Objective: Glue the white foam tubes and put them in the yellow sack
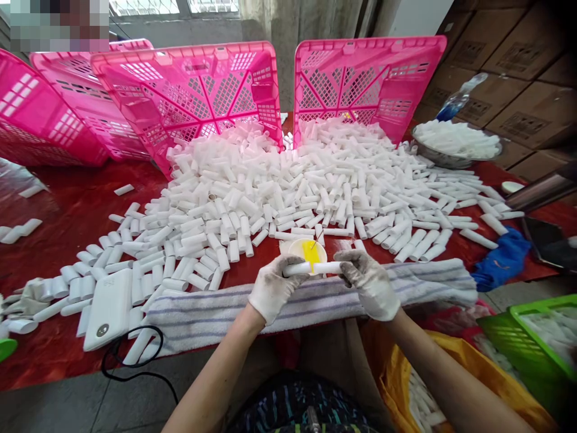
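Observation:
My left hand (pixel 273 287), in a white knit glove with grey-stained fingertips, is closed on one end of a white tube (pixel 328 268). My right hand (pixel 370 285), gloved alike, pinches the other end. The tube lies level between them; I cannot tell whether it is one piece or two meeting end to end. Just behind it stands a small white bowl (pixel 295 248) with bright yellow stuff (pixel 310 248) and a thin stick in it. A striped towel (pixel 211 316) lies under the hands. Beyond the bowl spreads a big heap of white tubes (pixel 288 186).
Pink baskets (pixel 360 43) lie tipped along the back of the red table (pixel 90 207). A power bank (pixel 108 307) with a black cable is at left, a metal bowl (pixel 444 157) of tubes at right. Below right are a yellow bag (pixel 478 355) and green basket (pixel 500 343).

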`<state>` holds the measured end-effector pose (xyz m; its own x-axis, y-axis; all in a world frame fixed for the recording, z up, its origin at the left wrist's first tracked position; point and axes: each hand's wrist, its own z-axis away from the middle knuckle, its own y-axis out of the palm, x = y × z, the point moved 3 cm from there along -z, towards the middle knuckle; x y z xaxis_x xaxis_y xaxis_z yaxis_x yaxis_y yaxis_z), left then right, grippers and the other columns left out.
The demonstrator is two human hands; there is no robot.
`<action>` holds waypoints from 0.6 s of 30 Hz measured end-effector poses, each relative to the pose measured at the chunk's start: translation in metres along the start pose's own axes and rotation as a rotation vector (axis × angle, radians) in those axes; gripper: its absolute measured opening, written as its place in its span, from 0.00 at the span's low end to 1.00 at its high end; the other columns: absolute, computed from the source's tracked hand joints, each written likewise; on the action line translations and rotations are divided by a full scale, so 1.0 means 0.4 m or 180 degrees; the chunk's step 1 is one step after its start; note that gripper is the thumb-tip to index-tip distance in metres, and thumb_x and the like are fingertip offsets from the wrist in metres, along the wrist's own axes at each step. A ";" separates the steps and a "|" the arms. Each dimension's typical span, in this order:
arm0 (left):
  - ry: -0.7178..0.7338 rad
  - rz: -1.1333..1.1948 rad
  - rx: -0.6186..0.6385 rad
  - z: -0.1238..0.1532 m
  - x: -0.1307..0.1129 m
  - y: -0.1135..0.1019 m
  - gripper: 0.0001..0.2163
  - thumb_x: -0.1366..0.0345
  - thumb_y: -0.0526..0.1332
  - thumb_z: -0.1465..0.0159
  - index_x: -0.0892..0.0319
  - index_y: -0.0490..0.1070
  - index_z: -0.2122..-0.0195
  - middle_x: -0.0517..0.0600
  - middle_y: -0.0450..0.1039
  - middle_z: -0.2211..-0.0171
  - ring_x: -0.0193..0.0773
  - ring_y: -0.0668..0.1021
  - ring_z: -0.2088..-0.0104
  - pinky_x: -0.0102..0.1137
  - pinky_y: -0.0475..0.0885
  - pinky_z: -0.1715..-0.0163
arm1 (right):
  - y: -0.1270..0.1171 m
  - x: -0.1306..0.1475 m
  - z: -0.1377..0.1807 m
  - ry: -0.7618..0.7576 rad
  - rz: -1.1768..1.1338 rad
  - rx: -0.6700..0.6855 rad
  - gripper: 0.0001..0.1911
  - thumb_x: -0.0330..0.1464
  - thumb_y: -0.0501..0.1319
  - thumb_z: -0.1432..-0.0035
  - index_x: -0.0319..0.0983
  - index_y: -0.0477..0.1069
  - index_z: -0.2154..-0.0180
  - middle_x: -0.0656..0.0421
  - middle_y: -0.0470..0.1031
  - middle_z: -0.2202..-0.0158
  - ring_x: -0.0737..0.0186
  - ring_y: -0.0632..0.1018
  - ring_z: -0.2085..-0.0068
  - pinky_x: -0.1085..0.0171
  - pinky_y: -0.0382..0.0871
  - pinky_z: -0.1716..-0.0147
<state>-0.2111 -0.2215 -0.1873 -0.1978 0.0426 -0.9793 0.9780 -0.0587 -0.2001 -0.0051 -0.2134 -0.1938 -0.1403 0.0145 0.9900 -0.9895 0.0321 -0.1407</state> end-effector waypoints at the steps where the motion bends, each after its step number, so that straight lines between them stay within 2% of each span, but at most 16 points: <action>1: 0.0060 0.0011 0.0047 0.007 -0.007 0.006 0.13 0.61 0.68 0.46 0.58 0.75 0.60 0.48 0.78 0.63 0.36 0.79 0.63 0.29 0.74 0.59 | 0.006 0.003 -0.002 0.0117 -0.0064 0.0109 0.23 0.53 0.62 0.50 0.41 0.69 0.63 0.59 0.71 0.74 0.67 0.68 0.79 0.67 0.61 0.83; 5: 0.0100 -0.0122 0.0317 0.038 -0.039 0.014 0.12 0.61 0.67 0.44 0.58 0.75 0.59 0.48 0.78 0.63 0.35 0.78 0.64 0.27 0.73 0.61 | 0.001 0.008 -0.013 0.0265 0.0080 0.0283 0.24 0.55 0.63 0.51 0.40 0.71 0.66 0.60 0.71 0.75 0.68 0.67 0.79 0.67 0.61 0.83; 8: -0.0122 -0.0180 0.0559 0.051 -0.053 0.021 0.14 0.55 0.63 0.40 0.59 0.74 0.60 0.49 0.76 0.67 0.34 0.76 0.69 0.26 0.71 0.67 | -0.012 0.022 0.005 0.0046 0.0352 0.0343 0.22 0.52 0.61 0.47 0.40 0.72 0.65 0.58 0.73 0.74 0.66 0.70 0.77 0.66 0.63 0.81; 10: -0.0710 -0.0024 0.0717 0.058 -0.040 0.037 0.19 0.47 0.56 0.38 0.60 0.72 0.67 0.48 0.71 0.76 0.32 0.71 0.77 0.27 0.67 0.77 | -0.012 0.050 0.033 -0.0607 0.0887 0.0497 0.16 0.47 0.59 0.42 0.40 0.71 0.67 0.57 0.73 0.73 0.64 0.71 0.75 0.65 0.64 0.77; 12: -0.1570 0.0260 0.1210 0.075 -0.013 0.073 0.26 0.40 0.49 0.38 0.59 0.66 0.76 0.45 0.62 0.84 0.31 0.64 0.85 0.28 0.61 0.84 | 0.000 0.083 0.070 -0.1582 0.1782 0.0780 0.14 0.41 0.57 0.39 0.41 0.70 0.73 0.58 0.71 0.76 0.64 0.70 0.74 0.64 0.62 0.75; 13: -0.1868 0.0372 0.1502 0.087 -0.003 0.096 0.27 0.38 0.47 0.39 0.58 0.63 0.78 0.44 0.58 0.86 0.32 0.61 0.87 0.29 0.59 0.86 | 0.009 0.094 0.089 -0.2032 0.2234 0.0904 0.15 0.38 0.56 0.39 0.41 0.68 0.77 0.58 0.68 0.79 0.64 0.69 0.76 0.63 0.60 0.76; 14: -0.1952 0.0385 0.1709 0.097 0.004 0.117 0.27 0.38 0.46 0.39 0.57 0.62 0.79 0.44 0.57 0.86 0.32 0.61 0.87 0.29 0.59 0.86 | 0.017 0.101 0.105 -0.2390 0.2578 0.0953 0.17 0.36 0.55 0.39 0.41 0.65 0.80 0.59 0.66 0.81 0.64 0.67 0.77 0.63 0.58 0.76; 15: -0.1830 0.0282 0.1739 0.104 0.005 0.134 0.27 0.39 0.46 0.38 0.56 0.60 0.80 0.45 0.57 0.86 0.33 0.62 0.86 0.30 0.59 0.85 | 0.023 0.104 0.117 -0.2613 0.2753 0.0904 0.17 0.35 0.54 0.40 0.41 0.64 0.81 0.59 0.64 0.82 0.65 0.66 0.78 0.63 0.56 0.77; 16: -0.1565 0.0076 0.1547 0.107 0.004 0.146 0.26 0.41 0.46 0.37 0.56 0.60 0.80 0.46 0.60 0.85 0.34 0.64 0.85 0.30 0.61 0.82 | 0.025 0.103 0.123 -0.2650 0.2740 0.0731 0.17 0.34 0.54 0.40 0.41 0.63 0.81 0.59 0.64 0.83 0.65 0.66 0.79 0.63 0.56 0.77; 18: -0.0946 -0.0539 0.0711 0.109 -0.011 0.154 0.24 0.46 0.44 0.34 0.56 0.61 0.80 0.50 0.65 0.82 0.36 0.68 0.80 0.31 0.63 0.77 | 0.019 0.088 0.124 -0.2162 0.2314 0.0231 0.17 0.34 0.52 0.38 0.41 0.62 0.79 0.60 0.65 0.82 0.65 0.67 0.79 0.64 0.57 0.78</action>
<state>-0.1528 -0.2688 -0.1964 -0.3974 -0.2179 -0.8914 0.8980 -0.2923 -0.3289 -0.0191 -0.2621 -0.1596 -0.6800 -0.5691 0.4623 -0.6519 0.1807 -0.7364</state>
